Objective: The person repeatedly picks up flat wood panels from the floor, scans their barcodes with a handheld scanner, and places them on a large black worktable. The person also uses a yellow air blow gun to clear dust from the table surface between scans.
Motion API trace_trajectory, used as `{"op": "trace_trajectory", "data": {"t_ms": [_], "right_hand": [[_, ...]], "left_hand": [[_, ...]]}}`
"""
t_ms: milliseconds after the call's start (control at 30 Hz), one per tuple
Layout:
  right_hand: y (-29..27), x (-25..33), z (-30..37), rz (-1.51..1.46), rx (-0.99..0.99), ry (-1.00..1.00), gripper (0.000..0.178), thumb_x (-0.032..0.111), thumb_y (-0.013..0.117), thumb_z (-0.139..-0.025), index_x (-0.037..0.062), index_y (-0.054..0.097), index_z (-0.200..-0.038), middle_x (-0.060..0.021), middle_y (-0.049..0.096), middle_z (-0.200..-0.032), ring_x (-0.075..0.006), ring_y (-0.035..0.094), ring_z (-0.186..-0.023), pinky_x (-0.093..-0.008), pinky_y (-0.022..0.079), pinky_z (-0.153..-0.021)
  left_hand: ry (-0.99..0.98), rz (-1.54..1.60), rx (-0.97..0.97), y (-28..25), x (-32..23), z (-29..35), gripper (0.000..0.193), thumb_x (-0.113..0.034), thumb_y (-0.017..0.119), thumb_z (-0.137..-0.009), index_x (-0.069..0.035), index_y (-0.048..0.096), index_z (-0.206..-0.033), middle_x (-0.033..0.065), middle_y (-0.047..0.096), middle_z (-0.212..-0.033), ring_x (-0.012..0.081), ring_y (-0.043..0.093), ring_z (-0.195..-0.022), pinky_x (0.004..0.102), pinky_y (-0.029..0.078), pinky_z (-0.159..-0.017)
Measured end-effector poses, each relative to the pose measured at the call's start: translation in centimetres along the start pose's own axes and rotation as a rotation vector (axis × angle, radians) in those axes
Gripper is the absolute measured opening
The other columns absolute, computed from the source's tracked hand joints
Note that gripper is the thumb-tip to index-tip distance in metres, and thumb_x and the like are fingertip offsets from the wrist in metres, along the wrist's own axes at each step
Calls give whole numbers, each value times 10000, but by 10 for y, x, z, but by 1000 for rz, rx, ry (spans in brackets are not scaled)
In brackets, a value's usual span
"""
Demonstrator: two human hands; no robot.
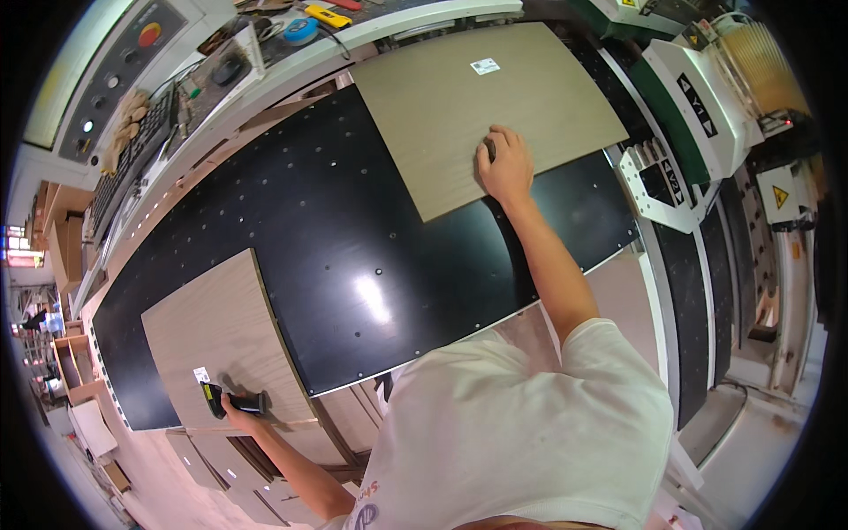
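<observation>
My left hand (237,415) is closed round the grip of a black-and-yellow handheld barcode scanner (215,399). Just beyond the scanner's head, a white label (200,374) is stuck on a smaller wood-grain panel (216,309), which lies over the near left part of the black table. Farther right, my right hand (508,166) rests on a larger grey-brown panel (442,115) near its front edge, thumb apart from the fingers. A dark spot shows between them; I cannot tell whether it is shadow or a small thing. That panel carries another white label (485,66).
The black machine table (353,256) is dotted with small holes. White machine heads (693,110) and rails stand at the right. At the far left are a control panel with a red button (150,34) and a keyboard (132,159). More boards (238,468) stand below my left arm.
</observation>
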State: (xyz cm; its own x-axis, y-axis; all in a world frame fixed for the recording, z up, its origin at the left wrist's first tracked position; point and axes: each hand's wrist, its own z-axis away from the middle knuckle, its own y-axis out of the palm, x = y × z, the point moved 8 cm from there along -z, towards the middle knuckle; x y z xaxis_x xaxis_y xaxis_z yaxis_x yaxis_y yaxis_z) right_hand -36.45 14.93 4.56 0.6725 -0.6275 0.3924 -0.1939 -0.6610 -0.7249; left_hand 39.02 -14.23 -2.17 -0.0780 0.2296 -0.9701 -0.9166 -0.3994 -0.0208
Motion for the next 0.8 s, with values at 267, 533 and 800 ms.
{"op": "trace_trajectory", "data": {"t_ms": [267,533,800], "right_hand": [[-11,-34,-9,-11,-82,-31,157,141,673,-807,33,692,-919,-94,682,-1115,-302,620,-1059,-433,490,-903],[-14,-36,-12,-43,-135,-17,132,135,651,-814,33,685,-890,-103,689,-1062,-314,629,-997,-436,510,-865],[-5,-32,-8,57,-79,-63,196,200,602,-860,43,701,-924,-143,689,-1092,-361,633,-1012,-454,508,-889]], "left_hand": [[7,76,54,38,4,25,255,-315,688,-914,-95,559,-902,17,532,-750,150,544,-636,301,496,-575],[11,16,129,66,12,36,293,-341,697,-887,-78,570,-887,49,567,-686,177,580,-620,322,512,-580],[31,-515,203,-22,-23,125,367,-326,701,-865,26,675,-965,55,660,-759,138,621,-673,273,470,-584]]}}
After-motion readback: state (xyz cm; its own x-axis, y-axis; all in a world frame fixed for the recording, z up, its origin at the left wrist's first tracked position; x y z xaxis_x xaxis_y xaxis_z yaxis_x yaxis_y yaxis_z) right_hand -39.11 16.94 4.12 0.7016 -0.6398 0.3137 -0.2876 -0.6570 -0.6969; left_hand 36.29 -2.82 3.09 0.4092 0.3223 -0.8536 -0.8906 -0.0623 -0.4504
